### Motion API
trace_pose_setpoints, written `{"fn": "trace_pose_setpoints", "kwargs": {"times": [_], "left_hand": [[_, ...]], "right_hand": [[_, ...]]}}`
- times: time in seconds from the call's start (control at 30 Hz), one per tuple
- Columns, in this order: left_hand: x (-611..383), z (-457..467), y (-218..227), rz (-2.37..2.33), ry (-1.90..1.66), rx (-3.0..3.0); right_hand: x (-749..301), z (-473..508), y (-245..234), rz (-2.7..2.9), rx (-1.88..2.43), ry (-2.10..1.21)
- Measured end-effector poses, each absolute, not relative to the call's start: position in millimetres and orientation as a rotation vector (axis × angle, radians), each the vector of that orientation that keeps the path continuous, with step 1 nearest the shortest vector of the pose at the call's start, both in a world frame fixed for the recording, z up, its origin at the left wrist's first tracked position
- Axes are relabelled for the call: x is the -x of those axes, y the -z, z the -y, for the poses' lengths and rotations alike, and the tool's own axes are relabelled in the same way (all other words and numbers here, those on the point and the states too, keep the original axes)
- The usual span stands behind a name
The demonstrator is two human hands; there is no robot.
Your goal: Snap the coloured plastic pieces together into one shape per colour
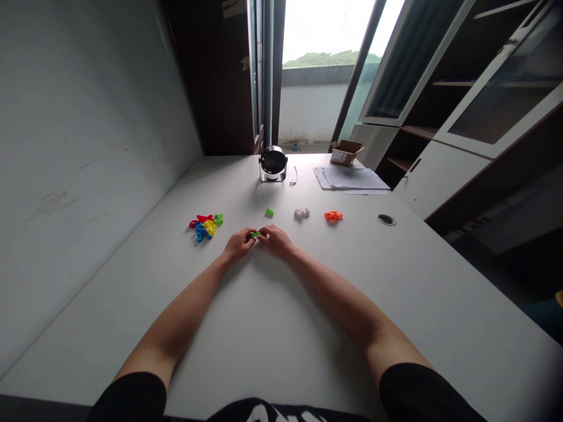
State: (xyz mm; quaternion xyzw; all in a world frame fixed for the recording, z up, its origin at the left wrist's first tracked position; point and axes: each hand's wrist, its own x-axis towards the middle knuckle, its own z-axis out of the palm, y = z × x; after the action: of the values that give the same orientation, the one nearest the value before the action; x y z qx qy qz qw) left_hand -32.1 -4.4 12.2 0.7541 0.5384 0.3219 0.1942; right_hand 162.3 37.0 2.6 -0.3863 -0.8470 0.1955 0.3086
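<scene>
My left hand (238, 245) and my right hand (276, 240) meet at the fingertips above the white desk (246, 328), pinching a small green plastic piece (255, 234) between them. A white speck shows beside it, too small to name. To the left of my left hand lies a heap of red, blue, yellow and green plastic pieces (206, 227). Beyond my hands are a loose green piece (269, 212), a grey-white piece (301, 214) and an orange piece (333, 215).
A round black and silver desk fan (273, 164) and a thin wire (292, 176) stand at the far end. Papers (352, 179) and an open cardboard box (346, 153) lie far right, near a cable grommet (386, 220). A wall runs along the left; a cabinet stands right.
</scene>
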Motion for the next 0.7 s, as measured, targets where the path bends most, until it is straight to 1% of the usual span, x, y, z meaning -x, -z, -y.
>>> {"fn": "trace_pose_setpoints", "kwargs": {"times": [0.43,0.7], "left_hand": [[31.5,4.1,-12.5,-1.492,-0.949,-2.061],[30.1,5.7,-15.2,-1.507,-0.962,-2.048]], "right_hand": [[-162.6,-35.1,-4.6,2.21,1.034,-0.536],[-163.8,-39.8,2.3,2.236,1.022,-0.514]]}}
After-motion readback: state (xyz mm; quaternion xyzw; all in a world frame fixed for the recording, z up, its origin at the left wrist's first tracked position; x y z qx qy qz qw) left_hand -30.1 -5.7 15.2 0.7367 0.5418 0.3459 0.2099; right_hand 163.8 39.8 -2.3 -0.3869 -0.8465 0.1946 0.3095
